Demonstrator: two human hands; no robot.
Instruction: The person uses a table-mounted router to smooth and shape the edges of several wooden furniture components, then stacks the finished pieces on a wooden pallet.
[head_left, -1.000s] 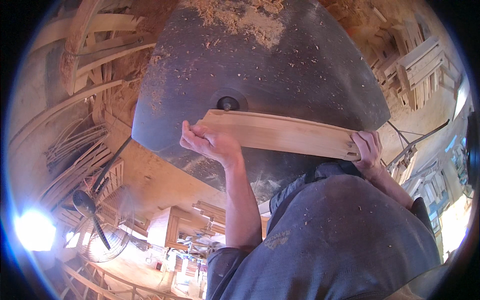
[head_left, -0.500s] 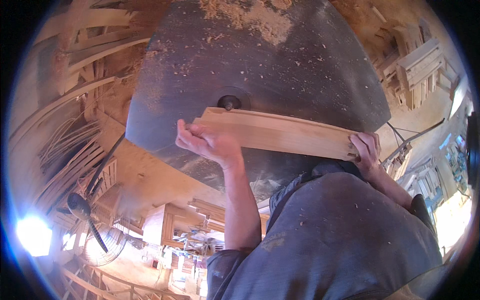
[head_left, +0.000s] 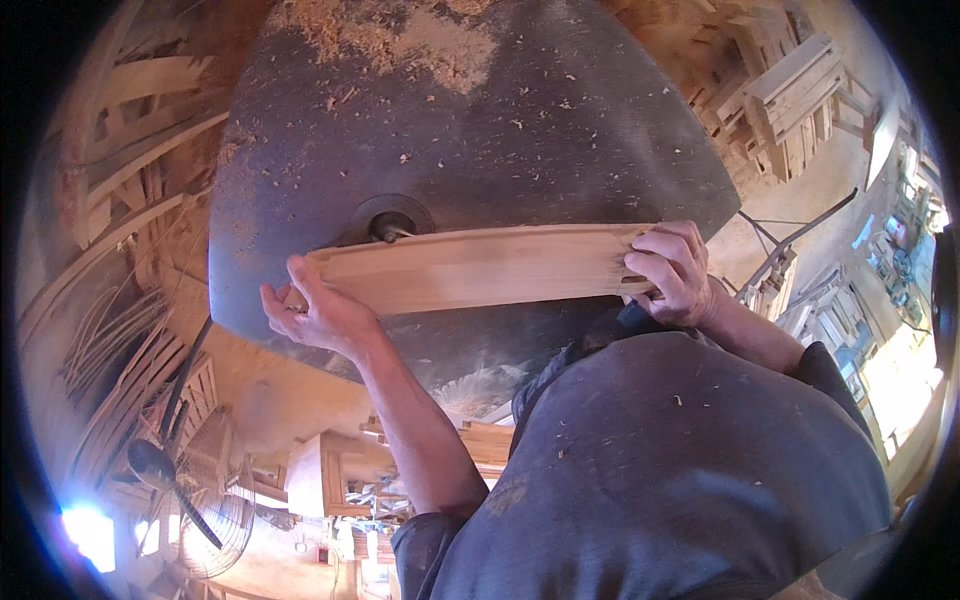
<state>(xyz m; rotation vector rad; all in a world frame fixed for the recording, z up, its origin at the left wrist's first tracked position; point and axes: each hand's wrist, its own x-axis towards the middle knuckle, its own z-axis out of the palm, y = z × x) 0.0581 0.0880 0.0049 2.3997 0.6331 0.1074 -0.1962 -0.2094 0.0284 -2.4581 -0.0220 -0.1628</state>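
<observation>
A long pale wooden board [head_left: 480, 268] lies across the near part of a dark machine table [head_left: 600, 130], its far edge close beside a cutter spindle [head_left: 392, 228] set in a round opening. At the board's left end is my left hand [head_left: 325, 312], thumb on the far side and fingers bent around the end. My right hand [head_left: 680, 275] grips the right end, fingers curled over the top face. The underside of the board is hidden, and I cannot tell whether the cutter touches it.
Sawdust and shavings [head_left: 430, 45] are heaped at the table's far side, with chips scattered nearer. Wooden pieces [head_left: 795, 90] are stacked at the far right. Curved wood strips [head_left: 130, 190] stand along the left. A fan [head_left: 215, 510] is at lower left.
My left hand has gone from raised with loosely bent fingers to holding the board's left end. The board now lies more level, and my right hand has closed further over its end.
</observation>
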